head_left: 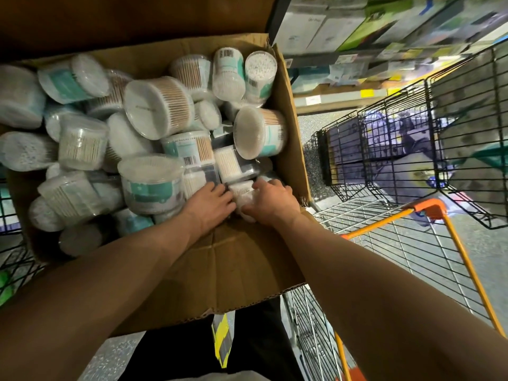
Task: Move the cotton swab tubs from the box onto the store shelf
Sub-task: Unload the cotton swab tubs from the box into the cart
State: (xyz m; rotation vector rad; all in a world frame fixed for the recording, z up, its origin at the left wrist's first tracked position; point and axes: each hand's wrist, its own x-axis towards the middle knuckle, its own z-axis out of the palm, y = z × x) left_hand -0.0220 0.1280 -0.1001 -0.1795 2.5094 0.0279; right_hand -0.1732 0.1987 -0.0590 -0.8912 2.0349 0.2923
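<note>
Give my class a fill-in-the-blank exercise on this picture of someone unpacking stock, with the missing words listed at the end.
1. The tubs of cotton swabs lie piled in a cardboard ____.
2. Reaching into it are ____ hands, the left hand and the right hand.
3. The cart handle to the right is coloured ____.
4. The wire basket beyond it is coloured ____.

Missing words: box; two; orange; black.
</note>
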